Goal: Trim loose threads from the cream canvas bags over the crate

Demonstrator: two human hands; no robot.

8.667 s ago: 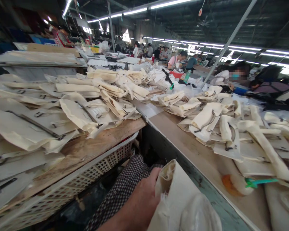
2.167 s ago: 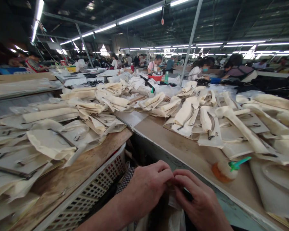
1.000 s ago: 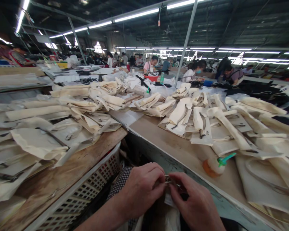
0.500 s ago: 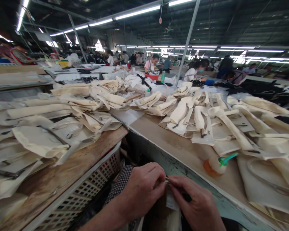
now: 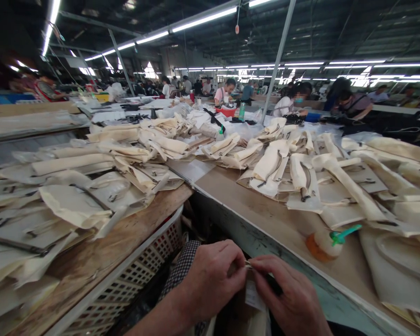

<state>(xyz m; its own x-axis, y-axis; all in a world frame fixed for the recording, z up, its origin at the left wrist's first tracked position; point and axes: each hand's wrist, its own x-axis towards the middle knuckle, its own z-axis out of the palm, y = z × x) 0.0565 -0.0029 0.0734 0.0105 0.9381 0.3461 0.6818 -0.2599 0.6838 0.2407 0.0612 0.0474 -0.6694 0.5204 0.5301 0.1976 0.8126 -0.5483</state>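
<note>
In the lower middle, my left hand point(image 5: 215, 275) is closed in a pinch, thumb against curled fingers. My right hand point(image 5: 289, 291) pinches from the other side, and the fingertips of both nearly meet. Between them shows a tiny pale bit point(image 5: 248, 264), too small to name. Just below the fingers is a white label-like piece point(image 5: 254, 297), on or above a brownish surface that my hands partly hide. On the bench to the right stands a squat bottle point(image 5: 324, 245) of orange liquid with a green nozzle.
Cream bag-like pieces point(image 5: 68, 205) with dark zips lie piled on the wooden table at left. More cream pieces point(image 5: 271, 158) cover the brown-topped bench point(image 5: 227, 186). A white plastic basket point(image 5: 126, 280) stands below the left table's edge. Several people work farther back.
The whole view has shifted slightly, so the scene sits a little farther right. My hands keep the same pinching pose, fingertips close together.
</note>
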